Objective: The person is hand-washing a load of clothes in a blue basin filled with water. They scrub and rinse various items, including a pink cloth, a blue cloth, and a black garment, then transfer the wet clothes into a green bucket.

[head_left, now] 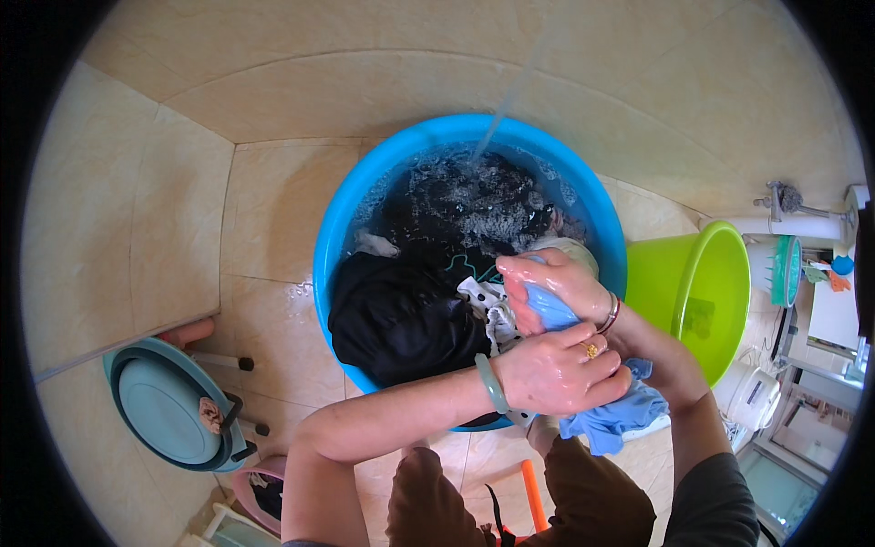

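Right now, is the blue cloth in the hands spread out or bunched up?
Bunched up. The left hand and right hand squeeze the blue cloth into a twisted wad over the blue basin.

the middle of the light blue cloth [609,417] was hidden inside both fists; the left hand [558,372] covered the right hand [547,284]'s wrist. foam and dark water hid most of the clothes in the blue basin [339,228]. at right, the small items by the white pipe [793,223] were too small to tell. the knees were cut off at the bottom edge.
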Available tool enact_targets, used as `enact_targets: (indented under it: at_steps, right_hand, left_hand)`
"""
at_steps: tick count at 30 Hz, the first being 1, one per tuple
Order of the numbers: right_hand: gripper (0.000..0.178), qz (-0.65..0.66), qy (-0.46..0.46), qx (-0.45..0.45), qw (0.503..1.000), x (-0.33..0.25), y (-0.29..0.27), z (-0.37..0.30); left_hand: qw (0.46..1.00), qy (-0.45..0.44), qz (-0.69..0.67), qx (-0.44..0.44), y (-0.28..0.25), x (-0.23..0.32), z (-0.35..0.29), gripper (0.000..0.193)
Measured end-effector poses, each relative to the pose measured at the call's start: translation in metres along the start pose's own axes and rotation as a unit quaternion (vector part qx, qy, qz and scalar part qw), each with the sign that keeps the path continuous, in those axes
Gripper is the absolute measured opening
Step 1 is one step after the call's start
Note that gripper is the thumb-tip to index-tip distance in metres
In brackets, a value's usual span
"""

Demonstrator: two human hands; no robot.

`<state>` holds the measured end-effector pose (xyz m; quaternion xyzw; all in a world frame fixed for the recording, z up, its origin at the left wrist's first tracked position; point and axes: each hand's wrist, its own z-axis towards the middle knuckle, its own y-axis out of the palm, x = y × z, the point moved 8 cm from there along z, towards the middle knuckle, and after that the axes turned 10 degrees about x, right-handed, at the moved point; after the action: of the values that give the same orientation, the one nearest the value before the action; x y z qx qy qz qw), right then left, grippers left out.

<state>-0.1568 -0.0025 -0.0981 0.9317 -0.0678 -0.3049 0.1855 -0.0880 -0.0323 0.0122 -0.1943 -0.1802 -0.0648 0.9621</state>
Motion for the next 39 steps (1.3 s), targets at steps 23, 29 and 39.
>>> enact_targets:
  at_steps: [23, 29, 39]
  right_hand:
    - [0.039, -0.293, -0.170, 0.125, 0.932, -0.024, -0.035, 0.009]
    - [0.048, 0.080, -0.156, 0.146, 0.974, -0.019, -0.061, -0.035]
    - [0.047, -0.169, -0.462, 0.210, 0.845, -0.061, -0.042, -0.209]
  left_hand:
    - [0.941, 0.090, -0.069, -0.320, 0.062, -0.012, -0.033, 0.028]
    - [0.929, -0.292, -0.223, -0.037, -0.007, -0.041, -0.008, 0.048]
    - [0.469, -0.712, -0.416, 0.316, -0.022, -0.025, -0.044, 0.044]
